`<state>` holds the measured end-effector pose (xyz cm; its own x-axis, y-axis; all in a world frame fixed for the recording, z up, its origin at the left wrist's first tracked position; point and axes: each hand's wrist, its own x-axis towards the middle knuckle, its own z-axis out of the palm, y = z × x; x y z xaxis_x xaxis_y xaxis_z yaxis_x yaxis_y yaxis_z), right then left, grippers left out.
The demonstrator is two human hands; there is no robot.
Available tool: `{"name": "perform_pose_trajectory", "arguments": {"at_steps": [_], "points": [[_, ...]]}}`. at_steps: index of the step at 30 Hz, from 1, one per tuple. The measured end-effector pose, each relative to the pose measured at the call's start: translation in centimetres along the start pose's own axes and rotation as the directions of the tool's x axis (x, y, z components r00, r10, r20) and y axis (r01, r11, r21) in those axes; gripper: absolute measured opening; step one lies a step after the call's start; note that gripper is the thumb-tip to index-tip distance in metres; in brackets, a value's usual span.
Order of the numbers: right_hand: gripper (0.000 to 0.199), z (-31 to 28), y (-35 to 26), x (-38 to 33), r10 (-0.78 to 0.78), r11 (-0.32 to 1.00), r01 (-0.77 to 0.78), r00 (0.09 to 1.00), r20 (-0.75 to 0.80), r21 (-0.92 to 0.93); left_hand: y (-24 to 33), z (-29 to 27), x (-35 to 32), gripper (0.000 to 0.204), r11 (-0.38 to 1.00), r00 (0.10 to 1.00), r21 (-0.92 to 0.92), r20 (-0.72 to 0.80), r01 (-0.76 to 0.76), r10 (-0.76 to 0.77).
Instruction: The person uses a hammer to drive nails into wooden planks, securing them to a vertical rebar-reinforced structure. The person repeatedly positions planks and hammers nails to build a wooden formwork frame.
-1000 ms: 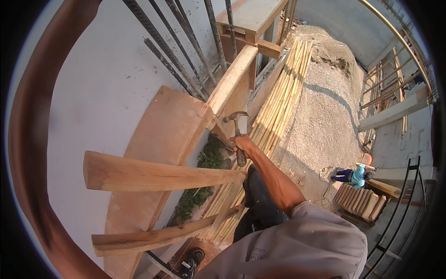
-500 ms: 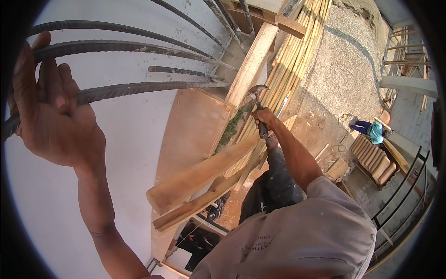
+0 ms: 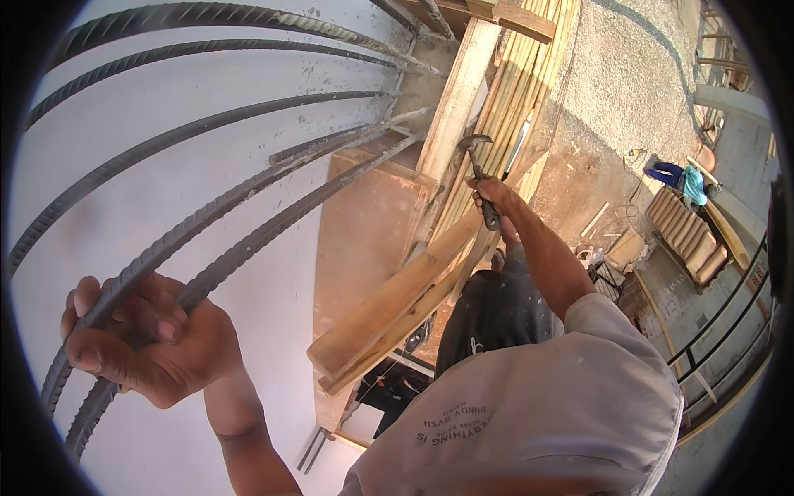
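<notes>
My left hand (image 3: 165,339) is closed round a ribbed rebar (image 3: 190,217), which passes between its thumb and fingertips. A second rebar (image 3: 289,207) runs beside it and goes behind the palm. Both slant from the concrete column toward the lower left, in front of a white wall. Farther up, several more rebars (image 3: 198,132) curve out from the same column. In my right hand (image 3: 495,197) is a claw hammer (image 3: 473,142), gripped by its dark handle with the head upward. It hangs over the wooden beams and is not touching the rebar.
Wooden beams (image 3: 397,302) jut out beside a formwork panel (image 3: 364,223). A plank (image 3: 459,99) edges the column, with bamboo poles (image 3: 517,91) and gravel (image 3: 620,83) beyond. At right are a person in teal (image 3: 693,186), stacked tiles (image 3: 682,227) and black railing (image 3: 719,331).
My left hand has come down and to the right, bending the two rebars downward at their near ends. The view has shifted somewhat. My right hand still grips the hammer.
</notes>
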<state>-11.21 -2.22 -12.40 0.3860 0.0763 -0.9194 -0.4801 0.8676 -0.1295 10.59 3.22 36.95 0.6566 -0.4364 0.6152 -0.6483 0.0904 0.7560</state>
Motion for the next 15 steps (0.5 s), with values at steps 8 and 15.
{"name": "perform_pose_trajectory", "arguments": {"at_steps": [8,15], "points": [[0.032,-3.2,-0.2,-3.9,-0.041,0.979,0.025,0.996,0.078,0.200,0.9,-1.0,0.5,0.041,0.982,0.965,-0.058,0.203,0.181,-0.166],[0.032,-3.7,-1.4,-4.8,-0.053,0.990,0.019,0.970,0.238,0.141,0.6,0.0,0.1,0.036,0.999,0.997,0.019,0.058,0.046,-0.047]]}}
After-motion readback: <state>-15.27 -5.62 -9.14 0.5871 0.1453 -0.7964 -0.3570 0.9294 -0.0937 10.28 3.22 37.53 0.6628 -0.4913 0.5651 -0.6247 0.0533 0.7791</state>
